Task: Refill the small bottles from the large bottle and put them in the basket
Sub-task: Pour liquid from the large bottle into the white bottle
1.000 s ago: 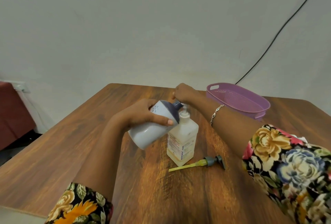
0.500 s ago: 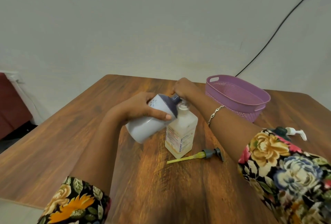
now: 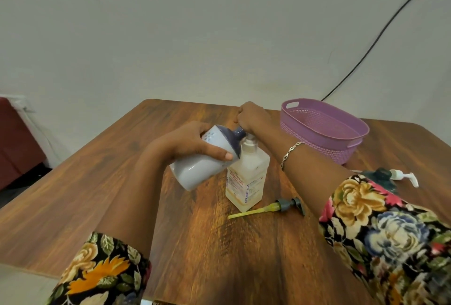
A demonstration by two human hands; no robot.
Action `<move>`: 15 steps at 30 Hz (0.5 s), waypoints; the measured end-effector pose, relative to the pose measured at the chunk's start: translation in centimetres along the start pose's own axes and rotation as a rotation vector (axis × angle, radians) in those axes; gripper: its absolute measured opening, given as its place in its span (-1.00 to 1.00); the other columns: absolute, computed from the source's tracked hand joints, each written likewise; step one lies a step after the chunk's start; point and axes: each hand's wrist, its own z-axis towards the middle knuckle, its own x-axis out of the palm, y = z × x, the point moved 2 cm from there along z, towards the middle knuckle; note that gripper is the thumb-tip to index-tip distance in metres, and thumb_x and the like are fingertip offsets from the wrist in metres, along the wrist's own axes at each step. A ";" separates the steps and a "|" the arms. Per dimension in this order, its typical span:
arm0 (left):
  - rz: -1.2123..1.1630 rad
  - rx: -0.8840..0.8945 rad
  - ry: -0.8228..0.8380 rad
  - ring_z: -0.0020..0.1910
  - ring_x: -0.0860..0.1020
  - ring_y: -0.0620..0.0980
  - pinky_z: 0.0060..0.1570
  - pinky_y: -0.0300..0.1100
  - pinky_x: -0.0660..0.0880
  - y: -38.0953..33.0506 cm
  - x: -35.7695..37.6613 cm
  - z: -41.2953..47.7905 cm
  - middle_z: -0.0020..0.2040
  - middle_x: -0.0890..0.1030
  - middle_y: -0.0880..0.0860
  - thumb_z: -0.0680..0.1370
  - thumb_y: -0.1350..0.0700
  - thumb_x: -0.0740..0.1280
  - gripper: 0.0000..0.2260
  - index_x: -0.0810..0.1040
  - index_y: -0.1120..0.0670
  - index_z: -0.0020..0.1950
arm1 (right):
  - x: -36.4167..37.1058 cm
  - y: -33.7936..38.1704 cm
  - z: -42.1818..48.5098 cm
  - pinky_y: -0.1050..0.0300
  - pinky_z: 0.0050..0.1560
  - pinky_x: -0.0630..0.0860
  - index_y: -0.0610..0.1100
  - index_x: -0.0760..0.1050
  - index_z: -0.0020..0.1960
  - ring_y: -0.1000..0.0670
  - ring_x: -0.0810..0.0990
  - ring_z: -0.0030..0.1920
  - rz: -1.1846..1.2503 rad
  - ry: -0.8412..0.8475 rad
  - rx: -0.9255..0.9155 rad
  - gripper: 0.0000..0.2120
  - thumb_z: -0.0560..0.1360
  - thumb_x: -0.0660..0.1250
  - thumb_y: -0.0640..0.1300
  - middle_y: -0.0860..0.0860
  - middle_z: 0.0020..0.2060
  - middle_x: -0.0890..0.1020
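The left hand (image 3: 192, 145) is gripping a white bottle with a dark purple top (image 3: 197, 170), fingers wrapped round its body, tilting its neck against the top of a square translucent BIOCHEK bottle (image 3: 246, 182) standing mid-table (image 3: 122, 182). The right hand (image 3: 251, 116) is curling its fingers at that neck; what they pinch is hidden. A yellow-tubed pump (image 3: 275, 206) is lying just beside the square bottle, with the purple basket (image 3: 317, 151) sitting far right.

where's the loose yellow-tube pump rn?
Head view: the grey pump head with yellow-green tube lies flat on the brown wooden table, just camera-side and right of the square translucent cream bottle, beside the right floral sleeve.
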 end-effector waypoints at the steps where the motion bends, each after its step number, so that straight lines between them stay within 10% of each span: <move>1: -0.002 0.009 -0.006 -0.11 0.59 -0.05 -0.27 -0.27 0.52 -0.2 -0.1 -0.1 -0.05 0.59 -0.01 0.37 0.02 0.46 -0.69 0.47 -0.04 0.05 | -0.3 0.3 0.1 0.08 -0.05 0.48 -0.23 0.53 0.15 -0.13 0.56 -0.03 0.013 -0.002 -0.008 -0.75 0.52 0.19 -0.25 -0.14 0.06 0.60; 6: 0.054 0.012 -0.028 -0.11 0.60 -0.03 -0.24 -0.24 0.53 -0.4 -0.5 0.2 -0.05 0.60 0.01 0.36 0.00 0.48 -0.64 0.49 0.02 0.10 | -0.1 0.8 0.7 0.05 0.01 0.49 -0.28 0.52 0.10 -0.09 0.50 -0.08 -0.017 0.055 -0.022 -0.78 0.53 0.18 -0.27 -0.15 0.00 0.58; 11: 0.037 -0.032 -0.008 -0.10 0.59 -0.03 -0.24 -0.23 0.53 0.6 0.0 0.2 -0.06 0.59 -0.01 0.35 0.00 0.48 -0.64 0.49 0.00 0.08 | 1.0 -0.2 0.3 0.18 -0.41 0.29 -0.22 0.52 -0.01 -0.03 0.41 -0.37 -0.114 0.075 0.010 -0.83 0.52 0.16 -0.25 -0.11 -0.20 0.53; 15: 0.018 -0.030 0.001 -0.10 0.60 -0.01 -0.23 -0.21 0.54 0.5 0.1 0.1 -0.04 0.60 0.00 0.35 0.01 0.48 -0.64 0.49 0.00 0.10 | 0.8 -0.1 0.1 0.13 -0.27 0.44 -0.26 0.54 0.11 -0.12 0.54 -0.15 -0.068 0.082 0.017 -0.76 0.54 0.17 -0.25 -0.13 -0.08 0.59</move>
